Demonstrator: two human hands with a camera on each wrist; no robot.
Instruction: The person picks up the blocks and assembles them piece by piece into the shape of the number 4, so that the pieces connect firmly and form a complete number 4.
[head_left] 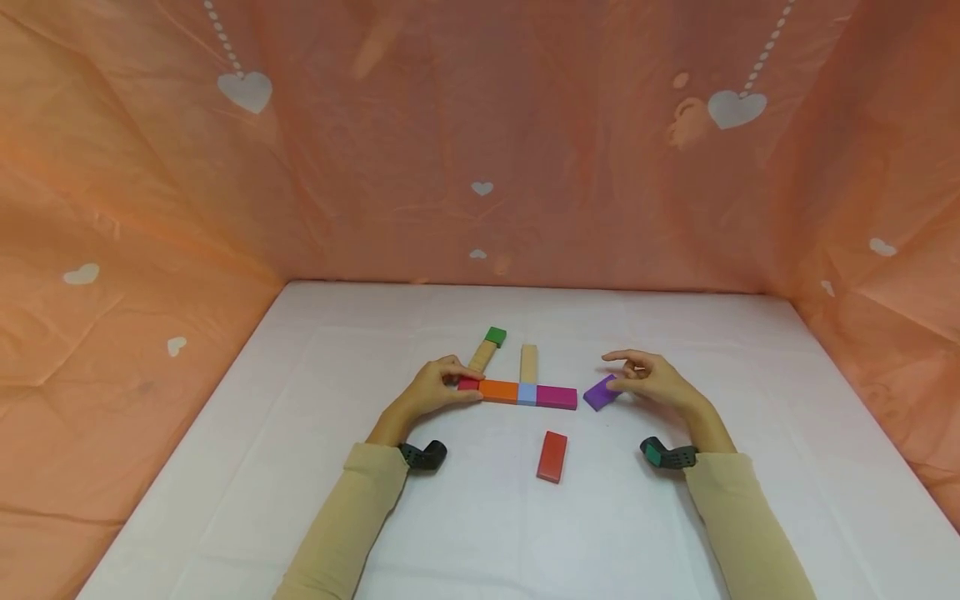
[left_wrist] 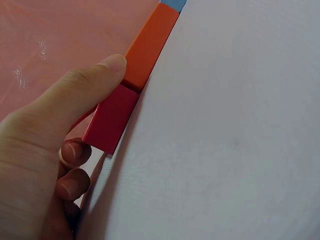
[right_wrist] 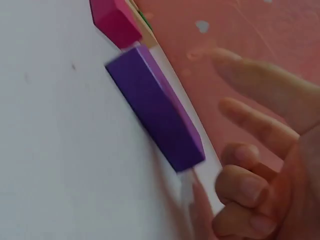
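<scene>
My left hand (head_left: 435,387) holds the crimson block (left_wrist: 112,117) at the left end of a row, thumb on the near side and fingers around the far side. An orange block (head_left: 498,392), a small light blue block (head_left: 527,394) and a magenta block (head_left: 557,397) continue the row to the right. Just past the magenta one, a purple block (head_left: 600,392) lies at a slant on the table. My right hand (head_left: 656,383) is beside it, index finger stretched out and other fingers bent. In the right wrist view a gap shows between those fingers and the purple block.
Behind the row, two plain wooden blocks (head_left: 528,363) extend away from it, the left one slanted with a green block (head_left: 496,336) at its far end. A red block (head_left: 552,457) lies nearer on the white table (head_left: 465,533). Orange fabric (head_left: 480,125) encloses the back and sides.
</scene>
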